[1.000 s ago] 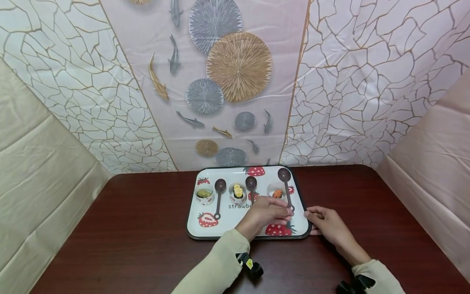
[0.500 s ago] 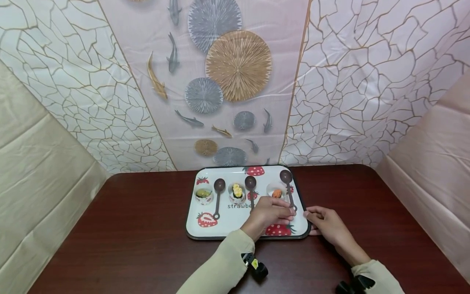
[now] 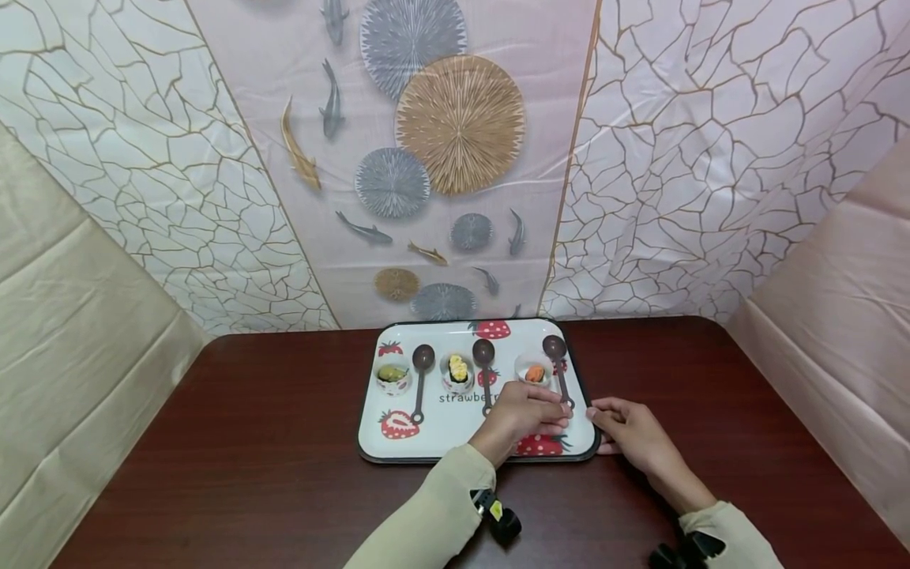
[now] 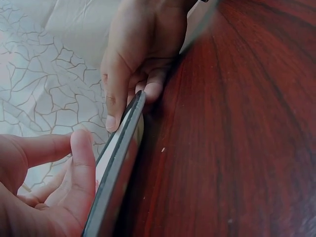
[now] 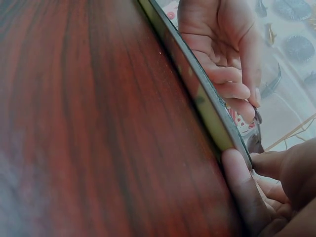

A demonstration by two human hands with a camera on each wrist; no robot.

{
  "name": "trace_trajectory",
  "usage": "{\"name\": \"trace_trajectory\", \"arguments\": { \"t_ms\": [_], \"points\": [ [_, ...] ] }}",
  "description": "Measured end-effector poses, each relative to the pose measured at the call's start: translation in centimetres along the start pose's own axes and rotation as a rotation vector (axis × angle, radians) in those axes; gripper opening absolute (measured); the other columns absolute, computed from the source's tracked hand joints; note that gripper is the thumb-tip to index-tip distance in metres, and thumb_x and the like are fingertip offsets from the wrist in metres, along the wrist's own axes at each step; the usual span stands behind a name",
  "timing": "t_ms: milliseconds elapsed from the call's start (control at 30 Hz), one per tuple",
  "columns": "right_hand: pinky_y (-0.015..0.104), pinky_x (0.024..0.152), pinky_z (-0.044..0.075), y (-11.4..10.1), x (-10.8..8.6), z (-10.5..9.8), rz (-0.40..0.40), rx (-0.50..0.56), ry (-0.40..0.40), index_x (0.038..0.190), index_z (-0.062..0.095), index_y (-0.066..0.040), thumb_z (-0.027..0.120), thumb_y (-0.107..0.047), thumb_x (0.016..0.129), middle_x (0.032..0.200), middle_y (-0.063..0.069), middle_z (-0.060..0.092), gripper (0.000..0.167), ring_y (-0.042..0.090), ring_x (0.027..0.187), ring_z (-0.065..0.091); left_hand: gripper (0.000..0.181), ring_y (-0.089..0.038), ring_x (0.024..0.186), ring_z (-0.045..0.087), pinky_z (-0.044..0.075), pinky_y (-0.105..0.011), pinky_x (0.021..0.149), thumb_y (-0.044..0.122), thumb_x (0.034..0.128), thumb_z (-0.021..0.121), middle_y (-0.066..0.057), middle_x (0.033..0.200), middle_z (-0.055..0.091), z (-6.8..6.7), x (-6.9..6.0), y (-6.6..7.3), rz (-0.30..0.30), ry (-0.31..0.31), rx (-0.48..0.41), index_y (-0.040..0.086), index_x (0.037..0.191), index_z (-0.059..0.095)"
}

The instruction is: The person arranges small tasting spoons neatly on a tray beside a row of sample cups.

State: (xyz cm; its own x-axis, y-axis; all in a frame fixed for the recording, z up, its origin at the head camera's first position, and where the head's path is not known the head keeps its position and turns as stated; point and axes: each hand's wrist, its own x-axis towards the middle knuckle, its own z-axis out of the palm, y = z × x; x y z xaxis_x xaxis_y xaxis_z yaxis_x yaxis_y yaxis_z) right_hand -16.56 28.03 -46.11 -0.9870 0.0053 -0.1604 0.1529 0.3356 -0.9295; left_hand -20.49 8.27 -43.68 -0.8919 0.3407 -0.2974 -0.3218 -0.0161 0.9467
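My left hand pinches the ring end of a dark brown spoon at the tray's right side, its bowl pointing away from me. In the right wrist view, the left fingertips meet on the handle end. My right hand grips the right rim of a white strawberry-print tray, thumb and fingers on either side of the edge. Two more brown spoons lie on the tray. Three small cups stand there: one with green-topped food, one with yellow-topped food, one with an orange piece.
The tray rests on a dark red-brown wooden table, near its back edge. A patterned cloth hangs behind, and beige cloth panels stand at both sides. Each wrist carries a small black camera.
The left hand has shifted slightly right and the spoon in it has come a little toward me, its bowl moving right and down. The right hand stays on the tray rim.
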Motion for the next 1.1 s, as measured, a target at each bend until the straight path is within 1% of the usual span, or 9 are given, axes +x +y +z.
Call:
{"name": "trace_trajectory", "arguments": {
  "t_ms": [167,267,400,533,667,767,900,1000,1100],
  "points": [
    [0.031,0.065,0.066,0.1,0.0,0.0,-0.008,0.004,-0.001,0.138,0.053,0.019,0.060,-0.014,0.109,0.096,0.006,0.071,0.044,0.014,0.069,0.068,0.011,-0.012,0.072,0.074,0.066,-0.029,0.073,-0.004,0.0962,0.072,-0.015,0.093,0.080,0.1,0.2,-0.3,-0.020,0.007,-0.019,-0.005,0.107,0.075],
    [0.031,0.065,0.066,0.2,0.0,0.0,-0.011,0.006,-0.001,0.138,0.054,0.018,0.060,-0.014,0.109,0.097,0.007,0.071,0.044,0.013,0.069,0.068,0.014,-0.016,0.077,0.076,0.067,-0.031,0.077,-0.004,0.0973,0.070,-0.015,0.094,0.079,0.1,0.2,-0.5,-0.029,0.001,-0.046,-0.006,0.110,0.075],
    [0.031,0.065,0.065,0.2,0.1,0.0,-0.018,-0.002,-0.003,0.137,0.054,0.018,0.060,-0.015,0.109,0.098,0.008,0.072,0.044,0.014,0.070,0.069,0.019,-0.023,0.089,0.078,0.065,-0.033,0.085,-0.007,0.0983,0.067,-0.018,0.100,0.078,0.1,0.1,-0.8,-0.033,-0.040,-0.133,-0.010,0.117,0.072],
    [0.031,0.065,0.066,0.1,0.0,0.0,-0.013,0.001,-0.003,0.138,0.053,0.019,0.060,-0.015,0.109,0.100,0.008,0.072,0.044,0.013,0.070,0.069,0.020,-0.023,0.096,0.076,0.063,-0.032,0.091,-0.008,0.0989,0.065,-0.019,0.102,0.075,0.0,-0.2,-1.1,-0.043,-0.075,-0.218,-0.015,0.117,0.069],
    [0.032,0.066,0.066,0.0,0.0,0.0,-0.007,0.003,-0.005,0.139,0.053,0.018,0.060,-0.014,0.109,0.100,0.009,0.071,0.045,0.013,0.071,0.069,0.019,-0.024,0.101,0.075,0.062,-0.032,0.095,-0.008,0.0994,0.063,-0.021,0.105,0.074,0.0,-0.7,-1.2,-0.067,-0.072,-0.290,-0.016,0.115,0.069],
    [0.032,0.066,0.066,0.0,0.0,0.0,-0.008,-0.003,-0.003,0.139,0.052,0.018,0.060,-0.014,0.109,0.101,0.009,0.071,0.045,0.014,0.071,0.069,0.024,-0.029,0.109,0.074,0.061,-0.036,0.099,-0.004,0.1009,0.062,-0.026,0.114,0.072,0.0,-1.3,-1.0,-0.092,-0.081,-0.346,-0.016,0.121,0.066],
    [0.031,0.066,0.066,0.0,0.0,0.0,-0.010,0.002,0.004,0.138,0.053,0.018,0.060,-0.013,0.108,0.102,0.010,0.071,0.044,0.013,0.071,0.069,0.032,-0.038,0.121,0.068,0.058,-0.042,0.105,0.000,0.1037,0.059,-0.032,0.127,0.066,0.2,-2.0,-0.7,-0.117,-0.107,-0.398,-0.017,0.131,0.059],
    [0.031,0.065,0.066,0.0,0.0,-0.1,-0.020,0.007,-0.003,0.138,0.053,0.019,0.060,-0.012,0.108,0.101,0.009,0.072,0.043,0.012,0.071,0.069,0.035,-0.041,0.125,0.065,0.056,-0.045,0.107,0.000,0.1042,0.057,-0.034,0.129,0.063,0.2,-2.4,-0.7,-0.131,-0.107,-0.422,-0.018,0.134,0.055],
    [0.031,0.065,0.066,0.0,0.0,0.0,-0.016,0.012,-0.006,0.137,0.053,0.019,0.059,-0.012,0.108,0.099,0.008,0.072,0.043,0.012,0.071,0.069,0.035,-0.042,0.125,0.064,0.056,-0.045,0.108,-0.001,0.1043,0.056,-0.034,0.129,0.063,0.2,-2.7,-0.7,-0.142,-0.107,-0.427,-0.018,0.134,0.053]
  ]
}}
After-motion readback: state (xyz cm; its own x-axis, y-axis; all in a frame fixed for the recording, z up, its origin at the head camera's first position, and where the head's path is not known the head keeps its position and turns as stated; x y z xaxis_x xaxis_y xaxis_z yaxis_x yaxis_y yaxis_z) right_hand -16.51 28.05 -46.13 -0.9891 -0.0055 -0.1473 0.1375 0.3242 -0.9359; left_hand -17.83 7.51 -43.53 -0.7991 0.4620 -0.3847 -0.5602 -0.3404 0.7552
